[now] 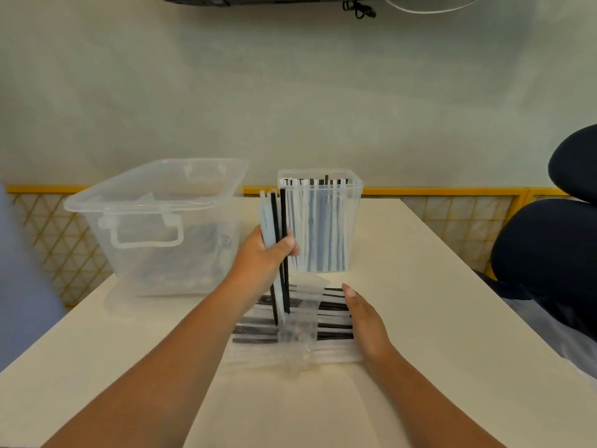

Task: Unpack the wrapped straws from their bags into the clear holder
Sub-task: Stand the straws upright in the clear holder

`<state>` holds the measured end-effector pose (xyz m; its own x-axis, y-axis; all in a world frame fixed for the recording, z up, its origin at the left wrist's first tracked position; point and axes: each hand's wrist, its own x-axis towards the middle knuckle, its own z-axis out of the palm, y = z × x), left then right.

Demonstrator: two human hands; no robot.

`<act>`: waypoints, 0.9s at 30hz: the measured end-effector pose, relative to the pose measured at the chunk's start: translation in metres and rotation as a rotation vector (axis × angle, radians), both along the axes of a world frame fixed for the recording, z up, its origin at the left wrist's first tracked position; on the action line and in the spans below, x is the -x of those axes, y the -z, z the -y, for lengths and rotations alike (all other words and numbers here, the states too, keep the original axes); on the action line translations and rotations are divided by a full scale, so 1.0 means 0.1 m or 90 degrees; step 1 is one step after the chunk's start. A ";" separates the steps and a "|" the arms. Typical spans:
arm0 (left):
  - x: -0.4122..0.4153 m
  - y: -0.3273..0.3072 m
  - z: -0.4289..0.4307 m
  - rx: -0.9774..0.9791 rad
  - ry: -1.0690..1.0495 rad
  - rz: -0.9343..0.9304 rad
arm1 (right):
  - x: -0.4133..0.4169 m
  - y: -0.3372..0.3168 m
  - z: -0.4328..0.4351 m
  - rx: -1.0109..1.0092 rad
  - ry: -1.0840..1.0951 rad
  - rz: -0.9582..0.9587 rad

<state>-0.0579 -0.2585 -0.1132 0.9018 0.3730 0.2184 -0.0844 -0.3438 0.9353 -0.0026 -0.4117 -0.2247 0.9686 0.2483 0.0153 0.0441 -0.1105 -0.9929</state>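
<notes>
My left hand (263,257) grips a small bundle of wrapped straws (277,218), black and white, held upright just left of the clear holder (352,202). The holder stands at the table's middle and is packed with upright wrapped straws. On the table in front of it lies a flat pile of wrapped straws (332,318) with a crumpled clear bag (297,344) across it. The lower ends of the held straws reach down to this pile. My right hand (366,321) rests flat against the pile's right end, fingers extended, holding nothing.
A large clear plastic tub (155,218) with a handle stands at the left of the white table (436,318), with dark bagged items inside. A dark chair (555,240) is at the right. A yellow lattice railing (452,202) runs behind the table.
</notes>
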 end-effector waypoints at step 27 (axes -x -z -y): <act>-0.17 -0.09 0.06 0.057 0.322 0.041 | -0.17 -2.24 -0.29 0.052 -0.359 0.257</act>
<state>-0.0406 -0.2649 -0.1042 0.9600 -0.0867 0.2661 -0.2771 -0.1632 0.9469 0.0148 -0.3829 -0.0008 0.6136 0.7278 0.3064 0.4803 -0.0360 -0.8763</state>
